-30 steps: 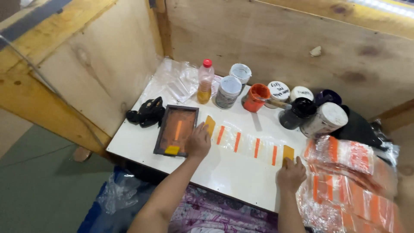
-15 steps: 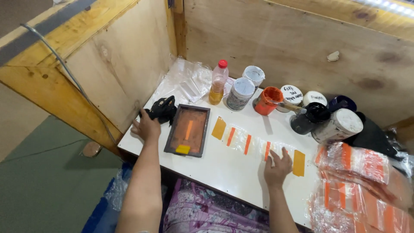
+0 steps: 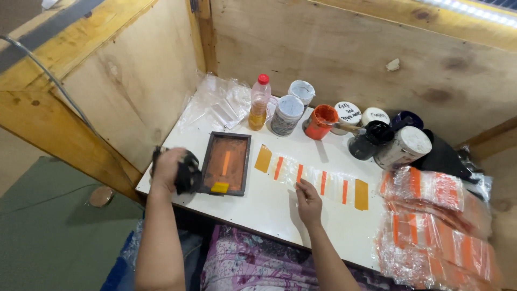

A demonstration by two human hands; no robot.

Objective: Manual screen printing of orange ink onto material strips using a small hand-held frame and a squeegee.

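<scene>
My left hand (image 3: 168, 168) grips a crumpled black cloth (image 3: 188, 171) at the left edge of the white table (image 3: 269, 207), just left of a small dark-framed printing screen (image 3: 226, 162) stained orange, with a yellow scraper (image 3: 219, 187) on its near end. My right hand (image 3: 309, 198) rests with its fingers on the near edge of a row of clear plastic bags (image 3: 312, 178) bearing orange stripes, taped down at both ends with orange-yellow tape (image 3: 263, 158).
Behind the row stand a bottle of amber liquid (image 3: 259, 103), several paint jars (image 3: 287, 115), an open orange paint jar (image 3: 320, 122) and a black one (image 3: 370, 139). A heap of printed bags (image 3: 436, 221) lies at the right. Plywood walls enclose the left and back.
My left hand went from the row's left end to the black cloth and closed on it. My right hand slid left from the right tape to the middle of the row.
</scene>
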